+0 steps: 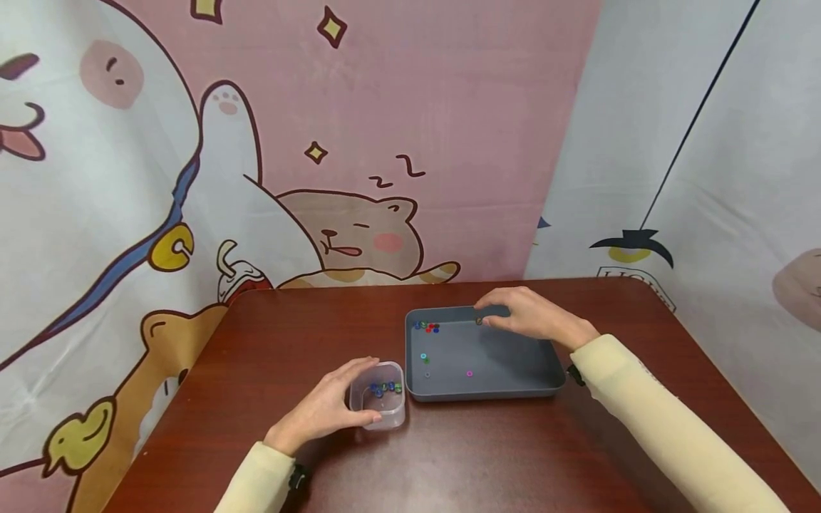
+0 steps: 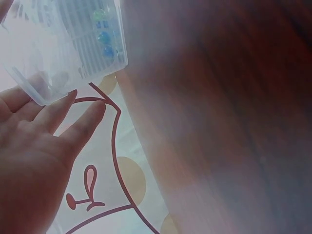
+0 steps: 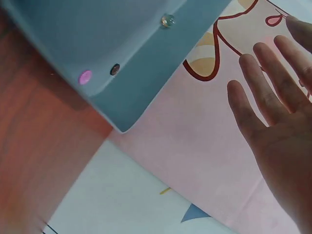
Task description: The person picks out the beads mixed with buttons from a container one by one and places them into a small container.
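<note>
My left hand (image 1: pixel 333 402) grips a clear plastic container (image 1: pixel 393 420), thumb along its near side and fingers at its far side. Inside lie several blue and green glass marbles (image 1: pixel 385 387); the left wrist view shows them through the container wall (image 2: pixel 73 48). Over the far side of a grey tray (image 1: pixel 487 356), my right hand (image 1: pixel 526 313) has thumb and forefinger apart around a clear marble (image 1: pixel 479 321). In the right wrist view that marble (image 3: pixel 167 20) rests in the tray, apart from the straight fingers (image 3: pixel 265 68).
Several small coloured pieces and marbles (image 1: pixel 428 327) cluster in the tray's far left corner. A cyan ring (image 1: pixel 423 355), a green piece (image 1: pixel 426 361) and a pink button (image 1: pixel 470 373) lie nearer. Everything stands on a brown table (image 1: pixel 321 328), with a printed cloth (image 1: pixel 481 142) behind.
</note>
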`<state>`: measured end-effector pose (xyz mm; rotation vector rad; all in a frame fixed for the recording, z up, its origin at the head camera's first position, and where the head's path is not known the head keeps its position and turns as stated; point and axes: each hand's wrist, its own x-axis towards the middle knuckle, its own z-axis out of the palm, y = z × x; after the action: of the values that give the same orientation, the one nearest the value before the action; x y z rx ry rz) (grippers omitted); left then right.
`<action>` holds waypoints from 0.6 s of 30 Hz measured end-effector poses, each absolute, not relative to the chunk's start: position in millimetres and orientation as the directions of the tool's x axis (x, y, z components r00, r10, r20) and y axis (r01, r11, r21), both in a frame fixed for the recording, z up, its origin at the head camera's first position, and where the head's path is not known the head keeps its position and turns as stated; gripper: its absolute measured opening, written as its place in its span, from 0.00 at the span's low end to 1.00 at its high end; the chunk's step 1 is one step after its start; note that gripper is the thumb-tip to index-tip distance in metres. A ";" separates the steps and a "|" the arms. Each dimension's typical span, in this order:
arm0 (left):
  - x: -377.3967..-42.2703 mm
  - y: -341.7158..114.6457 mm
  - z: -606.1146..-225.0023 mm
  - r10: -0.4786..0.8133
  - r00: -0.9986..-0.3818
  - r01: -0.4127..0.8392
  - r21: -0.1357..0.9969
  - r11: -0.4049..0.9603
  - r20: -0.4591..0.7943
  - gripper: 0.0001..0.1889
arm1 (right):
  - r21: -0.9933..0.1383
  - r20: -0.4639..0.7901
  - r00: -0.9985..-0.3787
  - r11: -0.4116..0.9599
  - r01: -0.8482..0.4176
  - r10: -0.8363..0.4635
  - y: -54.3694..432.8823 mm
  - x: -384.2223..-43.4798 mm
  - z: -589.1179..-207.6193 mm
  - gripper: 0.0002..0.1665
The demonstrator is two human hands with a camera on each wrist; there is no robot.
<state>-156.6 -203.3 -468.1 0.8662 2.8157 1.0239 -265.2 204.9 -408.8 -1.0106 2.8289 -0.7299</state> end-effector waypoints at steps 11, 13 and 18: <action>-157.6 -203.9 -468.6 0.505 -0.849 0.488 0.599 0.635 0.157 0.47 | -0.421 0.092 -0.738 0.645 -0.638 -0.669 175.8 -291.7 -408.0 0.21; -157.3 -203.9 -468.4 0.502 -0.851 0.483 0.603 0.635 0.153 0.47 | -0.415 0.095 -0.713 0.624 -0.663 -0.695 165.1 -294.3 -406.6 0.21; -156.2 -203.3 -467.5 0.497 -0.855 0.474 0.606 0.638 0.145 0.47 | -0.398 0.090 -0.666 0.586 -0.706 -0.740 139.8 -297.2 -410.1 0.19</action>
<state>-156.2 -203.3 -467.5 0.8338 2.8117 1.0248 -297.2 139.8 -410.1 -1.2431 2.7209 -0.6250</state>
